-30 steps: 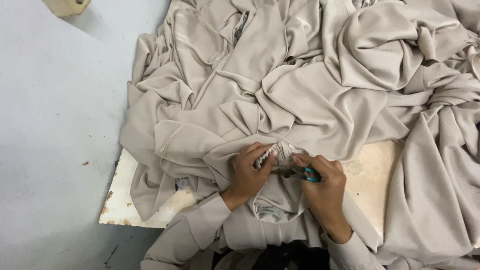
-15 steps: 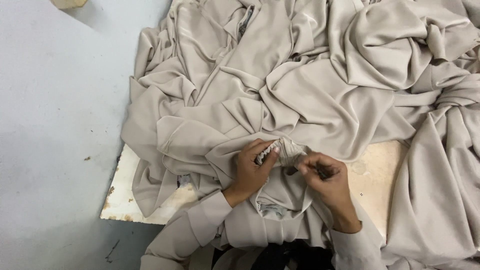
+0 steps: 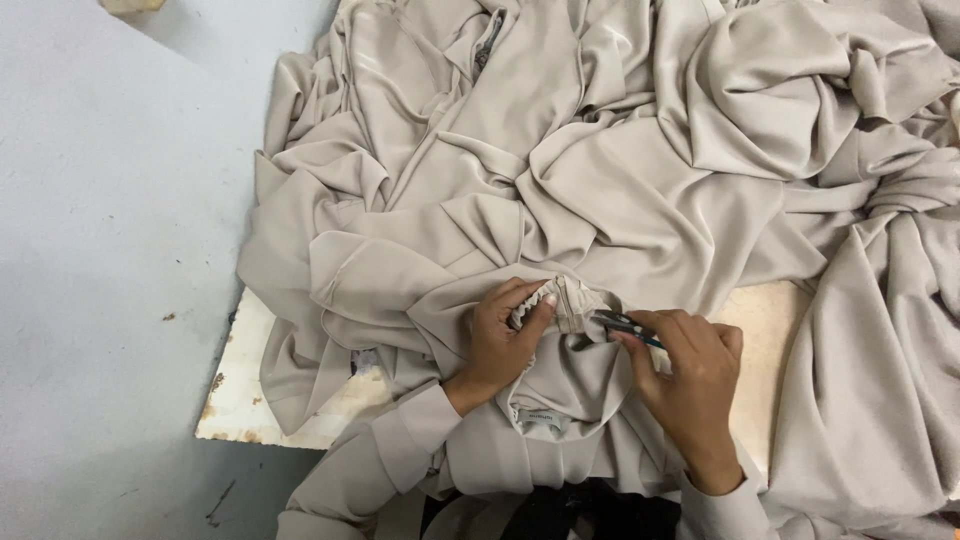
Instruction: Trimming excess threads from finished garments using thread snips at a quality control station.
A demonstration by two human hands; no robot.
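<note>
- Grey floor [image 3: 110, 250]: fills the left third of the frame; a pale object [image 3: 128, 5] is cut off by the top edge at upper left, too little visible to identify.
- Counter [image 3: 245, 400]: a worn white board at lower left, chipped along its near edge, and showing again as a bare cream patch at centre right.
- Beige fabric [image 3: 600, 150]: a large crumpled heap covering the counter from centre to the right edge, spilling toward the upper frame.
- Left hand [image 3: 500, 340]: lower centre, closed, thumb and fingers pinching a gathered cuff [image 3: 565, 305] of the fabric, holding it up off the heap.
- White label [image 3: 545, 420]: sewn on the fabric just below the left hand.
- Thread snips [image 3: 622, 325]: small dark-bladed tool with a blue grip, its tip touching the gathered cuff.
- Right hand [image 3: 690, 375]: lower centre-right, closed around the snips, just beside the left hand.
- Both forearms wear beige sleeves [image 3: 400, 440] matching the fabric.
</note>
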